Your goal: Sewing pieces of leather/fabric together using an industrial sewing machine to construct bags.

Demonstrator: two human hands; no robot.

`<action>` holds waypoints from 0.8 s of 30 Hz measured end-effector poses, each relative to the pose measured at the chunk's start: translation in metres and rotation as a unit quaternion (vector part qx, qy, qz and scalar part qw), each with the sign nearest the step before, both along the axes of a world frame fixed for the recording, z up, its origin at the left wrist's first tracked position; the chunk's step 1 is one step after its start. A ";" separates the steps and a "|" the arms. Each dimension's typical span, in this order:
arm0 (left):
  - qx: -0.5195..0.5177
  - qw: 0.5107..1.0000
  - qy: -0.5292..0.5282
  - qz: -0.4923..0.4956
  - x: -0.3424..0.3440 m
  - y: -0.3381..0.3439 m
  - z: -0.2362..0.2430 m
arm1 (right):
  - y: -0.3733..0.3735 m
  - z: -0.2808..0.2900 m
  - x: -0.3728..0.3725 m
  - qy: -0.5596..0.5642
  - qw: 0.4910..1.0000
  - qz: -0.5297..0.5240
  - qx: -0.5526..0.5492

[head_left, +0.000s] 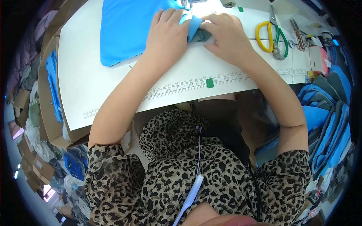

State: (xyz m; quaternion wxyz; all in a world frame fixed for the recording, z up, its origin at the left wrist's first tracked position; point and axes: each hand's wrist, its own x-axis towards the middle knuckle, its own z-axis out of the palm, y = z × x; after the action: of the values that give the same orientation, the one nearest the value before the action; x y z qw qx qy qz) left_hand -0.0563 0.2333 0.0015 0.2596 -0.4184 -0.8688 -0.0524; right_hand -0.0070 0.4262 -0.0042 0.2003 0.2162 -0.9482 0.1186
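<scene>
A bright blue piece of fabric (122,32) lies on the white sewing table, reaching up under a sewing machine's presser foot (190,3). My left hand (167,35) presses on the cloth beside the foot, its fingers curled over a folded part. From the other side my right hand (228,37) grips the fold, where a lighter blue strip (195,25) and dark grey-green cloth (201,35) show between both hands. Glare from the machine's lamp washes out the area round the needle, and some fingertips are hidden in the fabric.
Scissors with a yellow and a green handle (265,35) lie right of my right hand, near a pair of thread snips (298,34). A printed ruler (177,87) runs along the table's front edge. A cardboard box (49,116) stands left; stacked blue and grey fabric (328,120) sits right.
</scene>
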 end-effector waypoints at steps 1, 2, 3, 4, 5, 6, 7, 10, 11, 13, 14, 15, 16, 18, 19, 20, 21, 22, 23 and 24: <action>0.035 0.998 -0.054 -0.024 0.005 0.000 0.002 | 0.001 -0.004 0.000 0.011 1.000 0.014 -0.013; 0.068 0.991 -0.108 -0.047 0.009 0.000 0.003 | 0.004 -0.006 0.001 0.021 0.999 0.028 -0.026; 0.067 0.990 -0.108 -0.054 0.015 0.001 0.004 | 0.008 -0.007 0.002 0.022 0.999 0.021 -0.026; 0.117 0.971 -0.203 -0.035 0.022 0.000 0.012 | 0.009 -0.005 0.002 0.021 0.998 0.050 -0.041; 0.165 0.940 -0.297 -0.015 0.025 0.000 0.017 | 0.010 -0.002 0.002 0.020 0.995 0.079 -0.057; 0.163 0.941 -0.297 -0.019 0.024 0.000 0.016 | 0.013 0.000 0.003 0.022 0.995 0.074 -0.058; 0.172 0.946 -0.274 -0.026 0.024 0.000 0.013 | 0.015 0.002 0.005 0.005 0.994 0.092 -0.057; 0.207 0.936 -0.285 0.002 0.019 -0.001 0.008 | 0.019 0.007 0.006 -0.012 0.992 0.113 -0.045; 0.234 0.918 -0.317 0.038 0.017 -0.001 0.006 | 0.020 0.008 0.005 -0.012 0.992 0.118 -0.033; 0.251 0.919 -0.303 0.024 0.016 -0.002 0.003 | 0.023 0.008 0.001 -0.010 0.992 0.120 -0.029; 0.241 0.923 -0.300 0.029 0.016 -0.003 0.001 | 0.025 0.008 -0.001 -0.006 0.992 0.124 -0.024; 0.231 0.926 -0.296 0.034 0.017 -0.004 0.000 | 0.025 0.008 0.000 -0.007 0.992 0.122 -0.026; 0.230 0.926 -0.297 0.034 0.017 -0.004 0.000 | 0.026 0.009 0.000 -0.006 0.992 0.123 -0.022; 0.269 0.909 -0.315 0.038 0.018 -0.004 0.000 | 0.027 0.009 0.000 -0.006 0.992 0.124 -0.020; 0.269 0.909 -0.317 0.037 0.018 -0.004 0.000 | 0.029 0.008 0.000 -0.002 0.992 0.125 -0.028; 0.275 0.904 -0.325 0.035 0.018 -0.004 0.001 | 0.031 0.007 0.000 0.003 0.991 0.126 -0.036; 0.282 0.899 -0.334 0.034 0.018 -0.003 0.002 | 0.032 0.005 0.000 0.002 0.992 0.124 -0.036; 0.281 0.899 -0.335 0.032 0.019 -0.003 0.003 | 0.032 0.003 -0.001 0.008 0.991 0.129 -0.042; 0.276 0.900 -0.335 0.033 0.019 -0.002 0.004 | 0.032 0.001 -0.001 0.014 0.990 0.134 -0.049; 0.272 0.901 -0.335 0.033 0.020 -0.001 0.005 | 0.031 0.001 0.000 0.013 0.990 0.132 -0.049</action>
State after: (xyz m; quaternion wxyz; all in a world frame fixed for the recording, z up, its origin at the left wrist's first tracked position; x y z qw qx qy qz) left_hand -0.0367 0.2319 0.0061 0.0581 -0.2604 -0.8698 -0.4151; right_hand -0.0074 0.4577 -0.0035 0.2058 0.3310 -0.9016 0.1873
